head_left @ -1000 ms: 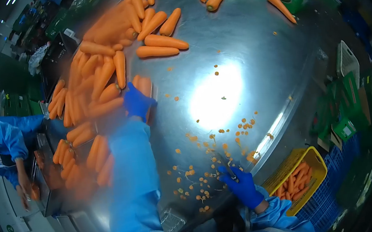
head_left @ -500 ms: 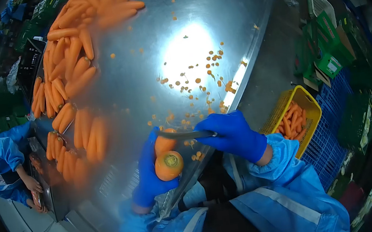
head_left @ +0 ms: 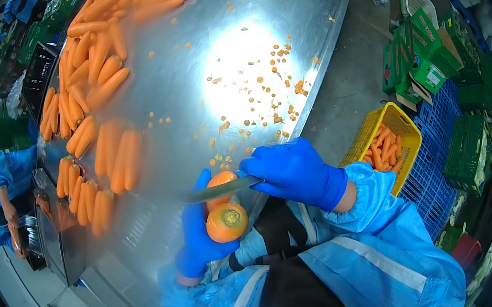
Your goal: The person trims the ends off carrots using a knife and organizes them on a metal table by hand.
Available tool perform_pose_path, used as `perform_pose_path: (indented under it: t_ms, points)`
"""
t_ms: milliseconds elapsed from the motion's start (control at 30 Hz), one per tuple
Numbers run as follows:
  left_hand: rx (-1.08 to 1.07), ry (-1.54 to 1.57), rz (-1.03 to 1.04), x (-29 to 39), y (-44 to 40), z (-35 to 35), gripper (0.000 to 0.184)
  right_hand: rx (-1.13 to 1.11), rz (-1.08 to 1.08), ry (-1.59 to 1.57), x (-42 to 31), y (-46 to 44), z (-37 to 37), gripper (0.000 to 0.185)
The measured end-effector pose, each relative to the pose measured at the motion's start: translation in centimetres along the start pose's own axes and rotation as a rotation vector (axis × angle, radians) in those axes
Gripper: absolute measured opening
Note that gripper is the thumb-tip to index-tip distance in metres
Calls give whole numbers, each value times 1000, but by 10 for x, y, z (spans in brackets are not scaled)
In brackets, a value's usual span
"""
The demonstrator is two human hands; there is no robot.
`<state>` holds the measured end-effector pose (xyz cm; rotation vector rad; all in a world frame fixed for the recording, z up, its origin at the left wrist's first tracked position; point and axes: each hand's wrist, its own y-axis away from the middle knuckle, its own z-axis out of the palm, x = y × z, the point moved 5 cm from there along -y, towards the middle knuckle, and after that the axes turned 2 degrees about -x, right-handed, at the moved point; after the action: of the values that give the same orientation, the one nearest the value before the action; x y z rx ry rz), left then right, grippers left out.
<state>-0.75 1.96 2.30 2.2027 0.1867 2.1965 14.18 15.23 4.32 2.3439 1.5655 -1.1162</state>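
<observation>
By the shiny table (head_left: 177, 100), we curl our left hand (head_left: 198, 240) round two carrots (head_left: 226, 222) and close our right hand (head_left: 298, 174) round a knife (head_left: 220, 190).

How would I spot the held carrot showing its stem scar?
Find the grey metal table, then the blue-gloved left hand by its near edge. There, the thick orange carrot shows a round greenish stem scar; the second orange carrot shows none.

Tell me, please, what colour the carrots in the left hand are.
The carrots are orange, the nearer crown greenish, best seen in the head view.
</observation>
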Motion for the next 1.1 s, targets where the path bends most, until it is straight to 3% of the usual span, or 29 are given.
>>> perform_pose_path:
  t_ms: [233,300,367,433,467,533,567,633,733,800,933,1033,1100]
  points:
    - [13,-41,37,-4,11,-3,108,-3,-33,43,-10,1,4,21]
    - [4,-127,152,-3,13,-6,106,33,213,-198,22,10,16,21]
    - [65,-134,67,-13,25,-16,99,62,467,-381,63,25,30,22]
    - [189,67,-13,-24,28,-18,85,76,744,-521,95,44,42,24]
    - [258,170,-44,-30,31,-19,79,90,672,-457,89,41,42,23]
    - [318,910,0,-19,18,-17,72,136,526,-329,66,32,32,21]
    - [432,1048,-51,-9,5,-11,66,137,441,-282,54,28,31,21]
    - [319,1126,-48,-34,-6,-23,92,143,264,-185,33,18,27,22]
    - [570,669,-241,-44,-5,-32,95,113,9,45,3,7,23,21]
    - [550,1153,-241,-68,-6,-29,90,39,-86,202,-6,3,25,19]
    - [529,1226,-259,-61,-5,-14,75,-201,-181,476,-1,4,38,34]
    - [643,1182,-288,-61,-4,-10,69,-48,-265,502,-6,-4,30,12]
    - [632,1123,-261,-61,-6,-8,68,-45,-281,489,-4,-6,28,12]
